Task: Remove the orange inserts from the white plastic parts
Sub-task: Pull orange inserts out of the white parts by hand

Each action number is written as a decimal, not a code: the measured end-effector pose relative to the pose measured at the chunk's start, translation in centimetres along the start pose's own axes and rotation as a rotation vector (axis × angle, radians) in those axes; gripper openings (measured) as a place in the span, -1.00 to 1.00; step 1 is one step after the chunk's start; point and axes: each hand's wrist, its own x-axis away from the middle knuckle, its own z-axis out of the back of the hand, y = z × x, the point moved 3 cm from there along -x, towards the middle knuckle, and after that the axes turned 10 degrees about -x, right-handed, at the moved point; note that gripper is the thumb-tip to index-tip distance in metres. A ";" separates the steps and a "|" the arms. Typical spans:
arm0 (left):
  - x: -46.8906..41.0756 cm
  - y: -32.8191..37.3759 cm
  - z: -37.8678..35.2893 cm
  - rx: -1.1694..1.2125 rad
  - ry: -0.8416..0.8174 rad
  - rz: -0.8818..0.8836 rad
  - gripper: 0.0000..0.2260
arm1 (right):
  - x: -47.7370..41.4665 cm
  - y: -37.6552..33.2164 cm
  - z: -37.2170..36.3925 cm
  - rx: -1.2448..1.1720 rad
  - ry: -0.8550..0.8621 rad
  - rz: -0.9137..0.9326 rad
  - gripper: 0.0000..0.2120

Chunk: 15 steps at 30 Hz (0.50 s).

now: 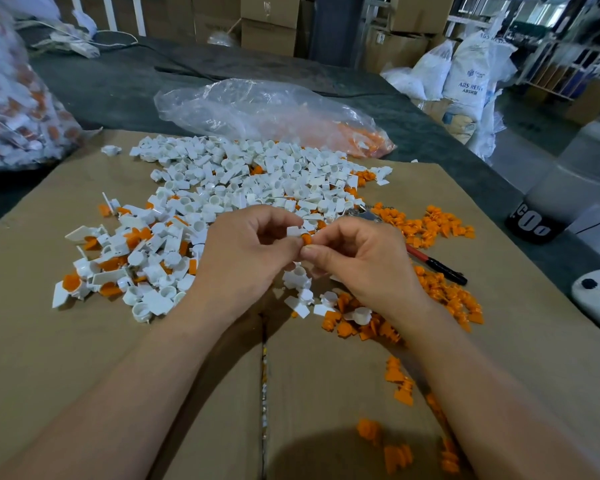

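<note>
Right now I work over a flattened cardboard sheet [84,358], with the heap of white plastic parts [257,174] at twelve o'clock from my hands and loose orange inserts [430,226] strewn at three. My left hand [246,251] pinches one white part [294,231]. My right hand [364,258], just beside it, pinches the orange insert [306,239] showing at that part's three o'clock end. Their shared axis runs nine to three, so I judge the pull goes straight toward three, right hand leading.
</note>
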 end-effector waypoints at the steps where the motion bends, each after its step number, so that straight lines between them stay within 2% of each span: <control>1: 0.0 0.0 0.0 0.032 -0.008 0.018 -0.79 | 0.0 -0.1 0.1 -0.002 0.013 0.020 -0.82; 5: 0.0 0.0 0.0 0.207 -0.058 0.103 -0.80 | -0.3 -0.9 0.2 0.035 -0.021 0.158 -0.62; 9: -0.2 -0.3 -0.1 0.302 -0.085 0.197 -0.82 | -0.1 -0.8 -0.2 0.032 -0.057 0.253 -0.61; 15: -0.2 -0.6 0.0 0.292 -0.103 0.225 -0.85 | -0.1 -0.2 0.0 -0.083 -0.059 0.177 -0.60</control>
